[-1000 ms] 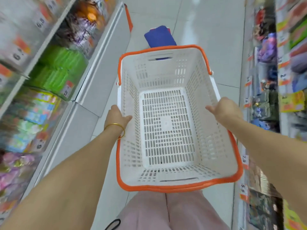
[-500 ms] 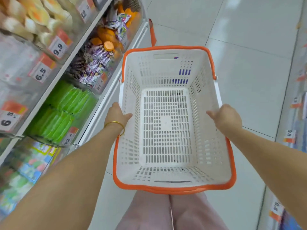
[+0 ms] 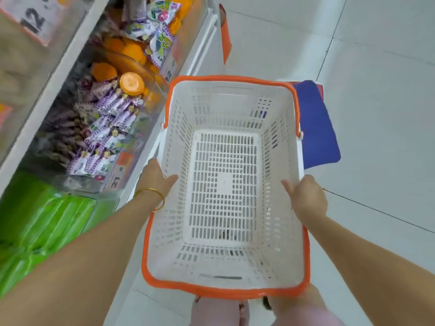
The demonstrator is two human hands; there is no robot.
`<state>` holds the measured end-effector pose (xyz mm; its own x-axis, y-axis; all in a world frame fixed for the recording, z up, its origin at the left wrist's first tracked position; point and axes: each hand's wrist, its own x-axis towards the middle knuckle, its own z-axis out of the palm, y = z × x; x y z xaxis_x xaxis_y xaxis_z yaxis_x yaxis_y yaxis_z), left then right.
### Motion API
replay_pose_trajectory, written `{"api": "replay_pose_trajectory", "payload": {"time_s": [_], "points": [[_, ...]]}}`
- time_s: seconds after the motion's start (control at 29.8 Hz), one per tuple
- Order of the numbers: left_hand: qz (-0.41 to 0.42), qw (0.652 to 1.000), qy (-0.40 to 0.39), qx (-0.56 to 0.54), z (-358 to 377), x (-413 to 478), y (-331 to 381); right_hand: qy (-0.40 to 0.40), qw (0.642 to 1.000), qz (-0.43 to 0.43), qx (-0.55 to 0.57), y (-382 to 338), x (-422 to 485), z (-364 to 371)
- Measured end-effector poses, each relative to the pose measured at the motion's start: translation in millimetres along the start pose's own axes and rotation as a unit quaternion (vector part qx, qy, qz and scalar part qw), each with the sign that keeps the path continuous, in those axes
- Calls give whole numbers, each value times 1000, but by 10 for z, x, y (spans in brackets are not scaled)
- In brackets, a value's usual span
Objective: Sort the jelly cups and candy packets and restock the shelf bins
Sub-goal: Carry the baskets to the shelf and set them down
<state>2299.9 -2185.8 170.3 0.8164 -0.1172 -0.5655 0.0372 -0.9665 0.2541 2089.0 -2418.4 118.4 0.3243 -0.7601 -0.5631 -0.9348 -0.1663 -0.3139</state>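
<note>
The fingers of the left hand (image 3: pixel 156 177) grip the left rim of the white, orange-edged basket (image 3: pixel 226 294), thumb hooked inside the wall. The fingers of the right hand (image 3: pixel 306 196) clasp the opposite rim the same way, thumb inside and the rest hidden behind the wall. A gold bangle (image 3: pixel 153 198) circles the left wrist. Just left of the left fingers, clear shelf bins (image 3: pixel 143 142) hold purple candy packets (image 3: pixel 103 128), with orange jelly cups (image 3: pixel 131 83) beyond them and green packets (image 3: pixel 42 222) nearer the person. A price tag (image 3: pixel 117 177) reading 21 sits close beside the left fingers. Beyond the right fingers a blue mat (image 3: pixel 315 123) lies on the white tiled floor (image 3: pixel 376 67).
</note>
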Motion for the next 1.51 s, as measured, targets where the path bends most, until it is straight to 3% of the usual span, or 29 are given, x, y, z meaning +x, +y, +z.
{"api": "replay_pose_trajectory", "payload": {"time_s": [0.17, 0.44, 0.57, 0.71, 0.91, 1.04, 1.14, 1.24, 1.41, 1.51], "points": [[-1, 1000, -18, 2, 339, 651, 77, -6, 1000, 23, -4, -47, 544, 497], [-71, 995, -30, -57, 973, 1459, 18, 25, 999, 21, 28, -99, 1142, 1225], [-44, 993, -37, -100, 1097, 1851, 121, 35, 993, 52, 99, -146, 1384, 1430], [-27, 994, -44, -92, 1109, 2159, 317, 55, 995, 18, 81, -226, 1620, 1453], [64, 997, -41, -11, 1231, 2115, 399, 44, 990, 65, 115, -399, 1746, 1578], [123, 988, -96, 5, 1453, 1894, 459, -2, 980, 115, 163, -622, 1794, 1638], [130, 983, -126, -20, 1594, 1761, 605, -108, 966, 132, 194, -722, 1856, 1570], [141, 978, -149, -41, 1696, 1614, 800, -151, 985, 55, 64, -677, 1852, 1287], [174, 968, -165, -74, 1871, 1408, 1278, 45, 988, -146, -23, -683, 2203, 422], [180, 967, -155, -87, 2005, 1405, 1689, 62, 973, -202, -96, -710, 2842, -37]]}}
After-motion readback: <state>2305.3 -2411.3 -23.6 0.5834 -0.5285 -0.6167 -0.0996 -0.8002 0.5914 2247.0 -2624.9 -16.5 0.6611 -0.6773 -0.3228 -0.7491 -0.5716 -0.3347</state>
